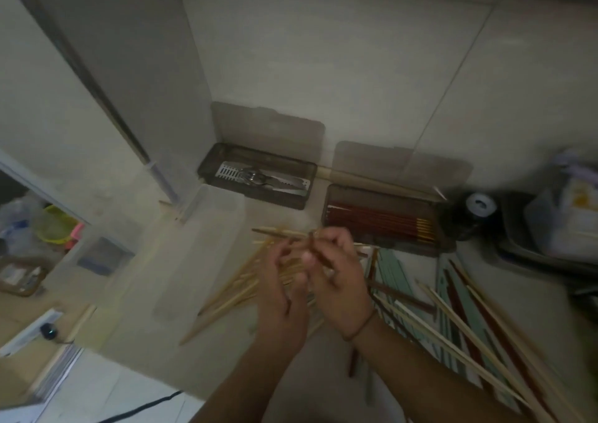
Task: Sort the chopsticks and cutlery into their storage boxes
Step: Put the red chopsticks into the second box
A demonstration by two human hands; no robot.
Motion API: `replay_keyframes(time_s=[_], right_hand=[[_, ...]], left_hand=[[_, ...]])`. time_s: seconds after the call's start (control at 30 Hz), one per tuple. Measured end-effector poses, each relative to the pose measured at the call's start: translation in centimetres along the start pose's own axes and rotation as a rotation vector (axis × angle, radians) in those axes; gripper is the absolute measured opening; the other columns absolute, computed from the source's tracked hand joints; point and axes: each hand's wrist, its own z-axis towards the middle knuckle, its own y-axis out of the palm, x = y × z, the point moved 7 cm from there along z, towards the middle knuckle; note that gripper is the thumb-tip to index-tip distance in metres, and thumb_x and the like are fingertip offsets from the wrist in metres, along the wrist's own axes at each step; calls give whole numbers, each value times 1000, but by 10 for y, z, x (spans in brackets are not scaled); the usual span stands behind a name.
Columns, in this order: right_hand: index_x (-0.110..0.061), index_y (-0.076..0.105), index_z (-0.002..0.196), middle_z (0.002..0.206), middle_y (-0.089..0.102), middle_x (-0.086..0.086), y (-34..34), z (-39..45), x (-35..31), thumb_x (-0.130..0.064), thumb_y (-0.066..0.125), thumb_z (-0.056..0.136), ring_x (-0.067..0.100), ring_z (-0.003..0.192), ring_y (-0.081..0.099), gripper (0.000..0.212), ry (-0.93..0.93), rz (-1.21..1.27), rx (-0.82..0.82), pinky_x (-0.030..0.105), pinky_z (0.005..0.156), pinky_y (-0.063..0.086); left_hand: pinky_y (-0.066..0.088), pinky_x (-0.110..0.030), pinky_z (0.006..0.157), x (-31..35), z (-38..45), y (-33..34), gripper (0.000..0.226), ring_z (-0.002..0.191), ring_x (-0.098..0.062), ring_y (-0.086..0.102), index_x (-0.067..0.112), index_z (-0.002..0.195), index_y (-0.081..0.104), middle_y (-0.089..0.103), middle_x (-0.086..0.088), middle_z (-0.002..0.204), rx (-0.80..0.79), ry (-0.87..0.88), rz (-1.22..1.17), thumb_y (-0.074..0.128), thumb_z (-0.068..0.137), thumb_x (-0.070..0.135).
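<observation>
Both hands meet over a heap of pale wooden chopsticks (239,288) on the counter. My right hand (339,280) pinches a dark brown chopstick (318,254) between thumb and fingers. My left hand (283,290) is beside it, its fingers curled towards the same stick; blur hides whether it grips. Behind them stand two open smoky boxes: the cutlery box (259,176) with metal forks and knives, and the chopstick box (382,220) with red-brown chopsticks laid in it. More chopsticks (459,325), pale, red and green, lie spread at the right.
A clear plastic box (197,248) lies on the counter to the left of my hands. Its lid area reaches the counter's left edge. A dark jar with a white cap (479,206) and a tray of packets (556,228) stand at the right. The tiled wall is close behind the boxes.
</observation>
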Motion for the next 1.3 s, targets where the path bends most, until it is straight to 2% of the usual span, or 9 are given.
replay_keyframes(time_s=[0.1,0.33,0.53,0.67,0.83,0.93,1.03,1.13,1.3], right_hand=[[-27,65,90,88,64,-7,-43,21,11,-28,54,91,2,82,60,12,158,213,250,15,74,47],[-15,58,71,55,58,-7,-157,26,78,10,56,87,11,43,48,29,361,458,597,22,46,42],[-9,65,80,56,60,-2,-207,13,149,-3,67,85,4,45,52,8,667,23,397,24,55,45],[-10,71,91,86,65,6,-214,12,175,-11,71,84,12,82,60,7,715,-383,229,29,82,47],[-23,71,96,101,68,2,-206,11,186,-21,69,86,21,94,62,11,753,-650,75,26,82,47],[-20,69,101,111,67,5,-203,4,178,-19,68,85,24,100,62,16,663,-682,173,29,88,48],[-17,68,101,105,63,4,-186,-13,143,-20,62,84,18,80,60,18,417,-706,297,23,74,44],[-24,67,96,95,62,-3,-143,-48,117,-35,50,84,11,72,56,24,273,-746,80,23,62,46],[-27,65,89,90,60,-2,-87,-113,106,-40,65,82,18,80,53,15,-65,-815,-319,28,63,46]], left_hand=[[48,-46,90,-9,23,51,40,112,-20,59,18,129,55,62,1,122,-243,38,60,40,100,41],[48,-38,72,13,78,118,35,82,-24,60,21,109,69,68,-1,91,-384,346,414,42,98,40],[47,-38,78,-3,116,162,28,92,-28,59,28,111,70,67,-1,95,-598,475,647,49,93,34],[49,-34,90,-32,124,177,30,107,-24,59,25,119,66,66,-2,114,-757,322,678,56,92,19],[48,-31,93,-52,123,180,29,110,-21,60,25,118,67,65,-1,121,-838,200,680,54,93,16],[47,-30,93,-53,124,180,28,109,-21,59,22,118,67,65,-1,119,-828,197,667,55,93,16],[48,-36,87,-38,119,169,25,103,-26,55,17,113,67,63,-4,110,-696,368,624,59,89,16],[44,-37,72,-21,80,149,16,87,-24,52,17,97,68,60,-1,93,-636,592,559,59,84,21],[37,-36,72,-23,-25,126,12,77,-20,47,25,78,57,51,5,75,-993,900,453,56,85,35]])
